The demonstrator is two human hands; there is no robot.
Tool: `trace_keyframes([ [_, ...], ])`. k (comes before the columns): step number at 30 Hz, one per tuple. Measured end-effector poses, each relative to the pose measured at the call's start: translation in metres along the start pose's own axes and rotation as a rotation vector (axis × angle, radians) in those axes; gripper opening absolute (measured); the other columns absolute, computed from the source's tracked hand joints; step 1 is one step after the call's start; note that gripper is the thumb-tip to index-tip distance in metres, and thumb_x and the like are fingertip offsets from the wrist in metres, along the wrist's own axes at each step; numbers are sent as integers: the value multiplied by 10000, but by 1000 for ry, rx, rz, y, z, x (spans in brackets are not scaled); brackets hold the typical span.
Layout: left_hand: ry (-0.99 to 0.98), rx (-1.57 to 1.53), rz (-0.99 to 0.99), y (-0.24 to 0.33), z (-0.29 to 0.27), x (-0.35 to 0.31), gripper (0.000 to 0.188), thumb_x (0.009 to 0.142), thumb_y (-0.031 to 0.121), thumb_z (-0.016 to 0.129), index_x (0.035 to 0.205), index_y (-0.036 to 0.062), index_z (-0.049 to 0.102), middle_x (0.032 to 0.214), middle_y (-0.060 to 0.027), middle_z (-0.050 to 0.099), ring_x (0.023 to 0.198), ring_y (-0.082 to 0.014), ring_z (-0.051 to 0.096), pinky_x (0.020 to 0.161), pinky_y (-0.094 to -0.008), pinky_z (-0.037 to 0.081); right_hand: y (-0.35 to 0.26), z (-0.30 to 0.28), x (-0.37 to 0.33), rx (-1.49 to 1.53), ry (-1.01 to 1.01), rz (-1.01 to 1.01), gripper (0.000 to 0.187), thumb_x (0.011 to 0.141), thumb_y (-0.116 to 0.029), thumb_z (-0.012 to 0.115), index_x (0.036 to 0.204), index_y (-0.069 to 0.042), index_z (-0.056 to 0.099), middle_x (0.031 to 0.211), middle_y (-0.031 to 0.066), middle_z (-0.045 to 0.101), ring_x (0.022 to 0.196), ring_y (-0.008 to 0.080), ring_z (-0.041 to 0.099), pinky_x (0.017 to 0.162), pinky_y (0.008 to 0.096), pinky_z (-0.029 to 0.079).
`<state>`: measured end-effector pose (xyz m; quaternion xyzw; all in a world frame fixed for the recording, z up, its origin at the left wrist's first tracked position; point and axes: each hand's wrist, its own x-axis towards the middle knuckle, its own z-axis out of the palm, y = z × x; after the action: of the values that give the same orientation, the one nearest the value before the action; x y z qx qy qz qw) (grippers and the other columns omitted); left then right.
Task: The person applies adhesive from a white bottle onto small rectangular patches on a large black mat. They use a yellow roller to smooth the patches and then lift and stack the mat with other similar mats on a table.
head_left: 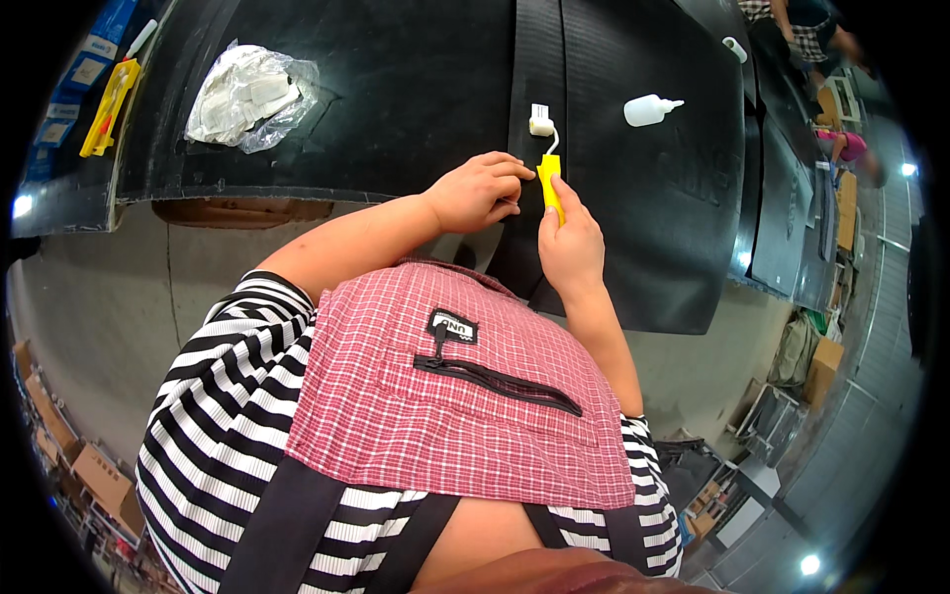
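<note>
My right hand (574, 243) is closed around the yellow handle of a small paint roller (550, 183). Its bent wire leads up to a short pale roller head (541, 126), which lies on a black sheet (643, 218) over the table. Just left of the handle, my left hand (482, 190) rests by the sheet's edge. Its fingers are bent and reach toward the handle, with the thumb apart below them; nothing shows in it. A white squeeze bottle (648, 110) with a narrow nozzle lies on its side to the right of the roller.
A clear plastic bag of whitish material (252, 97) lies on the black tabletop (416, 89) at the left. Farther left are a yellow tool (109, 109) and blue packages (74, 94). Another small white bottle (734, 49) sits at the far right. Other people (807, 35) are beyond.
</note>
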<state>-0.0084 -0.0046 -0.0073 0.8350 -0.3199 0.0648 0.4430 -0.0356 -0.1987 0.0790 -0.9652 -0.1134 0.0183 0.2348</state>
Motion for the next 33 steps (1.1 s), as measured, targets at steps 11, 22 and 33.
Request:
trace_keyframes([
  [11, 0, -20, -4, -1, -3, 0, 169, 825, 123, 777, 838, 71, 616, 1315, -122, 649, 1273, -337, 548, 1085, -440, 453, -18, 0, 44, -75, -100, 157, 425, 979, -164, 546, 1392, -71, 578, 1131, 222, 698, 1016, 408, 682, 898, 478, 544],
  [22, 2, -14, -10, 2, -3, 1, 173, 825, 118, 778, 830, 67, 614, 1318, -117, 649, 1288, -332, 543, 1089, -434, 451, 2, -12, -1, 162, 14, -28, 423, 968, -113, 562, 1386, -57, 588, 1238, 214, 678, 1074, 387, 679, 928, 437, 550],
  [33, -27, -4, -43, 3, -4, 0, 139, 863, 131, 759, 848, 77, 631, 1324, -118, 651, 1309, -330, 533, 1112, -438, 433, 4, 6, -4, -37, -29, 45, 450, 958, -157, 580, 1405, -111, 579, 1084, 172, 698, 935, 369, 694, 819, 450, 571],
])
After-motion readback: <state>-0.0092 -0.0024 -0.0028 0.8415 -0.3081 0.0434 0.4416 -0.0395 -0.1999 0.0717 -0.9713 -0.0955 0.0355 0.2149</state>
